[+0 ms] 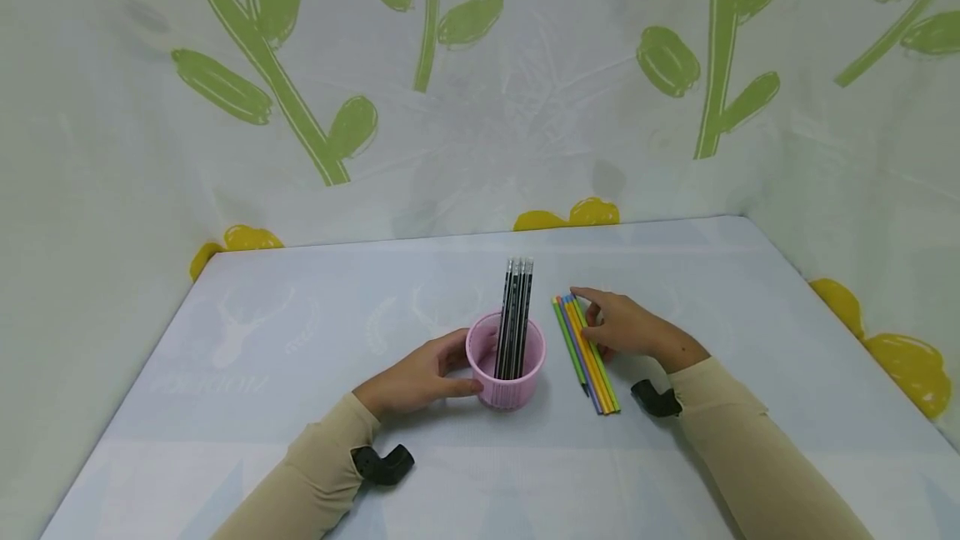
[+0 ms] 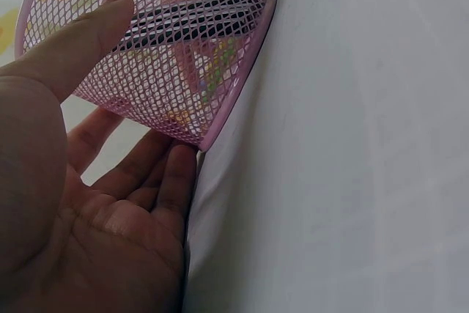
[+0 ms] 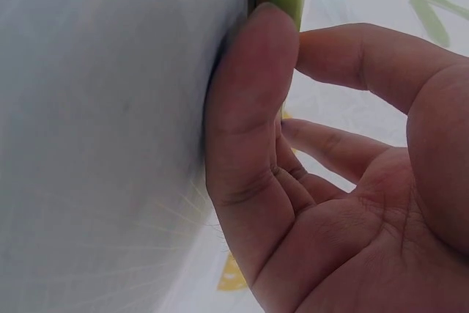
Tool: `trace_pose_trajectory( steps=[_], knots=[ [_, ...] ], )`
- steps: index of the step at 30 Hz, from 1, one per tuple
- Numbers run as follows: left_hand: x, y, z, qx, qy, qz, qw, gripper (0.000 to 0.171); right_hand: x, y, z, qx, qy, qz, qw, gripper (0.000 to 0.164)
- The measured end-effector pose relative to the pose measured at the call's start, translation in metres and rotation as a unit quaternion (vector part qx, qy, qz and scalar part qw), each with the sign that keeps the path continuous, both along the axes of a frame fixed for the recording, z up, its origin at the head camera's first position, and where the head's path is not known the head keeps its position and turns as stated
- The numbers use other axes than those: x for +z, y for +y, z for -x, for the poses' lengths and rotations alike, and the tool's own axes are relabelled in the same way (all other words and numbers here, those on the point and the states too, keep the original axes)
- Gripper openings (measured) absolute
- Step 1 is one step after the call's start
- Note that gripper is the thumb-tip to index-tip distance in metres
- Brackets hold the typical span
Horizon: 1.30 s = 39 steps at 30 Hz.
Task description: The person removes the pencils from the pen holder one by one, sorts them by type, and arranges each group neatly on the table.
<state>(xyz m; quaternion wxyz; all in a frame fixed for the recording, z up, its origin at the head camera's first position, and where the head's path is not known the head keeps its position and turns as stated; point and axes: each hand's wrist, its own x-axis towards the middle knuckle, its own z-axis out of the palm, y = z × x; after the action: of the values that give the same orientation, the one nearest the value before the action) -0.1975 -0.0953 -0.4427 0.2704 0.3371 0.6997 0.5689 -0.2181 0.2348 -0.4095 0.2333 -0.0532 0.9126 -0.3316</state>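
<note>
Mesh pencil cup point(image 1: 507, 395): held in your left hand point(image 1: 416, 377); rightward of it, your right hand point(image 1: 630, 325) touches coloured pencils point(image 1: 591, 361), grip unclear.

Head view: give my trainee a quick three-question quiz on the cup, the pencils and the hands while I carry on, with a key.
1. Multiple choice: the upright pencils in the pink mesh cup are mainly which colour?
A) red
B) black
C) yellow
2. True or false: the coloured pencils lie on the tabletop, outside the cup.
3. Fill in: the person's ____ hand is around the side of the cup.

Key:
1. B, black.
2. True; they lie beside the cup.
3. Left; the left hand is at the cup, while the right hand is at the coloured pencils.
</note>
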Motion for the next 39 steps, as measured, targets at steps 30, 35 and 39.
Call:
trace_pose_trajectory(
  steps=[30,35,39],
  knots=[
    [-0.0019,-0.0001,-0.0001,0.005,-0.006,0.006,1.0,0.068,0.001,-0.0004,-0.0011,0.005,0.007,-0.004,1.0,0.073],
    [-0.001,0.0002,-0.0005,0.003,-0.004,0.005,1.0,0.068,0.0002,-0.0003,-0.0009,0.005,0.008,-0.004,1.0,0.073],
    [-0.0013,0.0006,-0.0007,0.002,-0.003,0.002,1.0,0.068,0.0001,-0.0005,-0.0011,0.005,0.008,-0.005,1.0,0.074]
  ],
)
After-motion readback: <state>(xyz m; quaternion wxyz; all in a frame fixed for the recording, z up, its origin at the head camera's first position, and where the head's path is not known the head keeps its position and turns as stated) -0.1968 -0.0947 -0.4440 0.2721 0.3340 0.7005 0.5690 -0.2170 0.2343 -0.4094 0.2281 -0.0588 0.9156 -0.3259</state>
